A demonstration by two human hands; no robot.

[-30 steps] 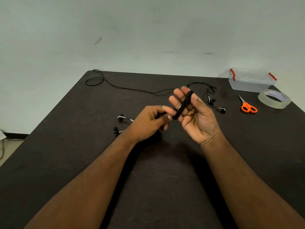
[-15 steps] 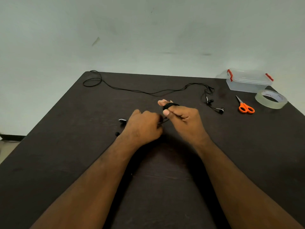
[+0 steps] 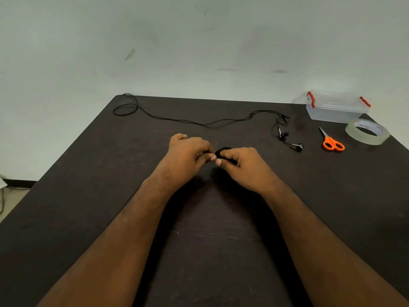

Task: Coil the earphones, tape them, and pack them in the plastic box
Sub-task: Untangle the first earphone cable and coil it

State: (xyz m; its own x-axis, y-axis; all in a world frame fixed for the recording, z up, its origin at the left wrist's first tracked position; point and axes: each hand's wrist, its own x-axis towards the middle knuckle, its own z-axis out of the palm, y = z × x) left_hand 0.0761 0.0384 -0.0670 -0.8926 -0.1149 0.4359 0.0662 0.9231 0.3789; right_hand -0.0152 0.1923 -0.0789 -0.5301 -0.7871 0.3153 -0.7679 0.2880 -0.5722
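Black coil: small wound bundle of earphone cable (image 3: 223, 151), sitting between the two hands, mostly covered by fingers so I can't say how tidy it is.
Right hand: right hand (image 3: 242, 166) has its fingers curled around the coil, thumb tip pressing near the front of it.
Left hand: left hand (image 3: 187, 155) is curled too, fingertips meeting the coil from its side. Looks like it's pinching a bit of the cable, but what exactly is in there is hidden.
Second earphones: another pair (image 3: 205, 122) lies uncoiled beyond the hands, cable snaking off far to the left, buds off to the right of the right hand.
Scissors: orange-handled scissors (image 3: 332, 141) further right, past those buds.
Tape: clear tape roll (image 3: 367, 134) just beyond the scissors, untouched.
Plastic box: plastic box (image 3: 336, 108) with red clips, lid on, behind the tape at the far right corner.
Table: dark table (image 3: 210, 240) under everything.
Progress: I'd guess coiling of pair one is about finished; taping, boxing, and the whole second pair remain.
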